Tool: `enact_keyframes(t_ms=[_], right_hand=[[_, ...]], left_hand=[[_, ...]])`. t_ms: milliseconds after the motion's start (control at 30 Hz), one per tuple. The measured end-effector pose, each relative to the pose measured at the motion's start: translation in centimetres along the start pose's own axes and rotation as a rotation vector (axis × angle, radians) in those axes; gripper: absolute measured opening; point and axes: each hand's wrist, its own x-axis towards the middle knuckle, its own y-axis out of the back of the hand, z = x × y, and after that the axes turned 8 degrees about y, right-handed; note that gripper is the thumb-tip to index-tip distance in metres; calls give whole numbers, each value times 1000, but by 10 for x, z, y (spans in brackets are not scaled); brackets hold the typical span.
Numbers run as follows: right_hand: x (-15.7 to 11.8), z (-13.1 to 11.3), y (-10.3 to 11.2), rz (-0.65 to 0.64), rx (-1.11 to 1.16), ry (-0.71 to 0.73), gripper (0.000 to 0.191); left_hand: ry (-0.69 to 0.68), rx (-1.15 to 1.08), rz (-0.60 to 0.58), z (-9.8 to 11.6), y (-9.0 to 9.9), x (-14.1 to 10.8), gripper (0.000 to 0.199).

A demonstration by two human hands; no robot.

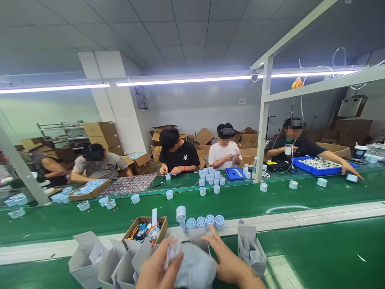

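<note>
At the bottom centre, my left hand (pixel 164 265) pinches a small whitish piece (pixel 173 253) between thumb and fingers. Just right of it is a pale grey, plastic-wrapped bundle (pixel 195 267), whose contents I cannot make out. My right hand (pixel 224 257) has its fingers spread at the bundle's right side, fingertips near a row of light-blue round parts (pixel 201 222). A light-blue piece with a handle and round head (pixel 181 214) stands at the row's left end. Open white boxes (pixel 84 263) line the left of my hands, and another open box (pixel 252 253) with wrapped items stands to the right.
A cardboard tray (pixel 162 230) of tools and parts sits behind the boxes. Light-blue cylinders (pixel 169 194) are spread along the green belt (pixel 240 204). Several people work across it, one arm reaching over a blue tray (pixel 315 170). A metal post (pixel 262 140) rises right of centre.
</note>
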Motion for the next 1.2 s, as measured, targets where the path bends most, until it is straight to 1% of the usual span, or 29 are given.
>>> enact_keyframes(t_ms=[33,100,167,200,233,300,367,400,467,533,567,633,667,700,733,800,833,933,967,1033,1133,1200], right_hand=[[9,13,-7,-12,41,3,89],[20,36,-16,42,81,9,95],[21,50,-19,114,80,2,93],[18,55,-19,136,68,-3,86],[15,58,-19,152,51,-13,78],[10,62,-18,166,13,-52,65],[7,63,-18,166,-7,-75,62],[7,62,-19,159,-10,-71,63],[8,57,-20,138,-7,-31,66],[8,49,-19,130,-12,32,66],[7,45,-18,138,-16,54,61],[2,38,-12,156,-20,69,49],[-2,35,-9,161,-25,62,45],[-6,34,-5,165,-30,47,45],[-10,34,-1,168,-37,28,48],[-19,35,6,181,-60,-4,57],[-22,37,10,191,-68,-24,57],[-33,42,21,190,-87,-81,53],[-36,44,24,180,-100,-97,51],[-42,47,31,165,-141,-124,51],[-49,49,37,162,-223,-168,68],[-52,49,40,149,-277,-187,73]], left_hand=[[101,-60,45,-4,-2,13,51],[238,-88,93,-10,-15,30,52],[289,27,125,-10,-33,34,48],[281,131,118,-8,-41,32,45],[260,262,87,-3,-49,29,42],[216,536,-25,12,-59,21,38],[206,724,-139,32,-65,18,37],[207,770,-159,43,-69,20,37],[189,785,-169,60,-79,26,41],[182,772,-210,70,-92,31,44],[191,761,-255,71,-98,32,45],[203,731,-383,69,-110,28,46],[195,715,-441,66,-114,25,50],[180,703,-481,62,-116,21,57],[159,698,-502,59,-118,17,63],[94,699,-511,55,-119,11,67],[48,697,-517,53,-118,9,67],[-121,647,-591,52,-119,7,69],[-158,630,-610,51,-121,6,70],[-169,621,-627,47,-127,4,70],[-143,626,-633,38,-137,4,71],[-168,608,-615,33,-138,6,73]])
